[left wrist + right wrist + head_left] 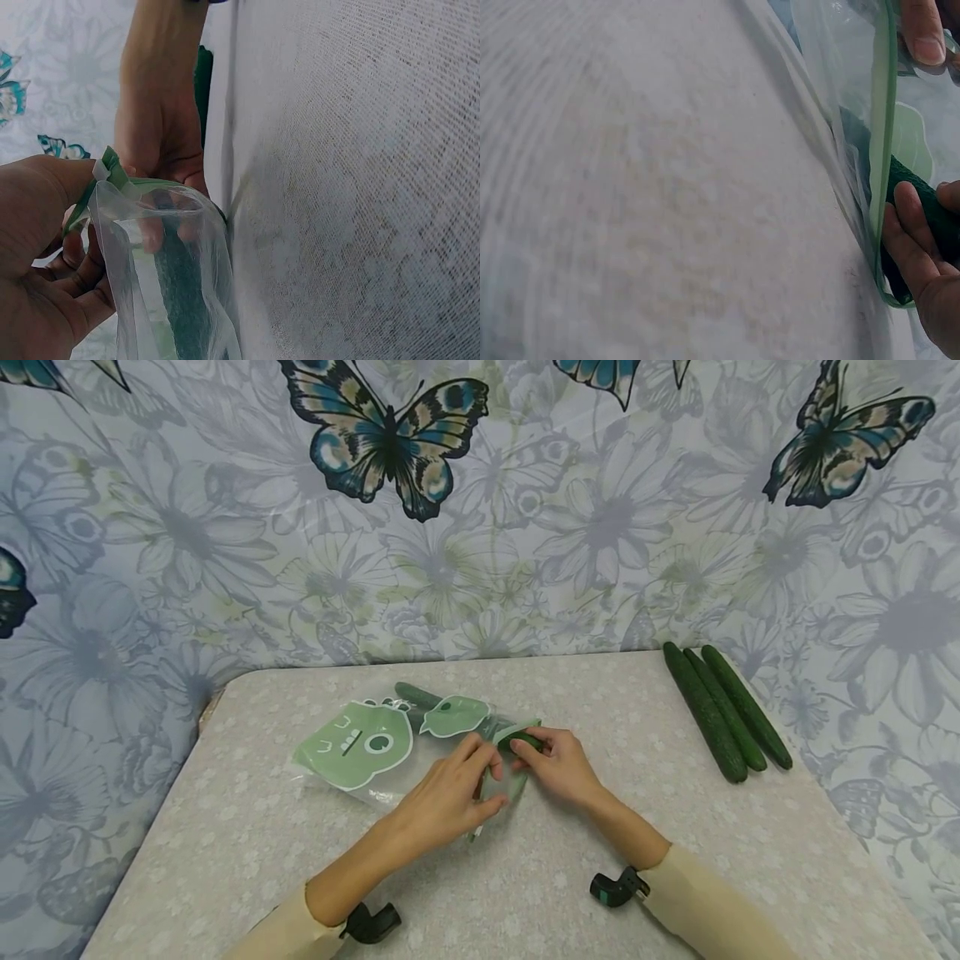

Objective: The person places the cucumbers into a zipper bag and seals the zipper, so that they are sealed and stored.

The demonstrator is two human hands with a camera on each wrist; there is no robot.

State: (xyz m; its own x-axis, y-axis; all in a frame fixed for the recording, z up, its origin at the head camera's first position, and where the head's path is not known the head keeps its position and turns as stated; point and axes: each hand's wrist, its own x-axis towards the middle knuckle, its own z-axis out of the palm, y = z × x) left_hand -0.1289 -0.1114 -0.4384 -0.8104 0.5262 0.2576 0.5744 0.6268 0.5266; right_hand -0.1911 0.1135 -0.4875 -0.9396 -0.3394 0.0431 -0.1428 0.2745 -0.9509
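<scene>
A clear zip bag [390, 795] with green cartoon prints lies on the table, its green-edged mouth facing right. My left hand [450, 785] pinches the upper edge of that mouth and holds it raised, as the left wrist view shows. At the opening, my right hand [558, 764] grips the near end of a dark green cucumber [930, 214], fingers partly within the mouth. Through the clear plastic the cucumber [180, 289] shows stretched along the bag. A dark green end [416, 695] appears at the bag's far side; whether it belongs to the same cucumber I cannot tell.
Three cucumbers [723, 714] lie side by side at the table's right edge. A pale patterned cloth covers the table [480, 910]. Behind it hangs a butterfly-print curtain [510, 568]. Small black devices [618, 887] sit at both wrists.
</scene>
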